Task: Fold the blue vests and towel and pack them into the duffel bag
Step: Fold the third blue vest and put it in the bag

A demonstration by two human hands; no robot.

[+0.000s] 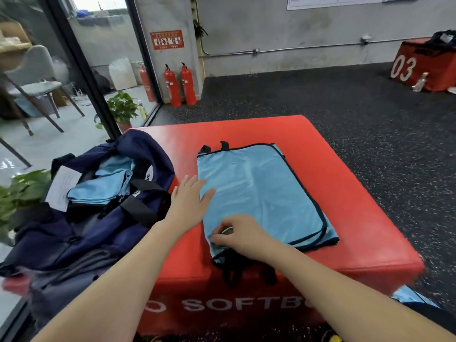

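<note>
A light blue vest [261, 193] with black trim lies folded lengthwise on the red soft box [345, 193], its black straps hanging over the near edge. My left hand [190, 201] lies flat with straight fingers on the vest's left edge. My right hand [237, 235] pinches the fabric near the vest's near left corner. The navy duffel bag [103, 218] sits open at the left of the box, with folded light blue cloth [103, 186] inside it. Another piece of light blue cloth [412, 296] shows low on the right, beside the box.
Dark speckled floor surrounds the box. Two red fire extinguishers [180, 85] stand by the far wall. A second red box [427, 65] marked 03 stands at the far right. Potted plants [121, 109] and a glass wall are on the left.
</note>
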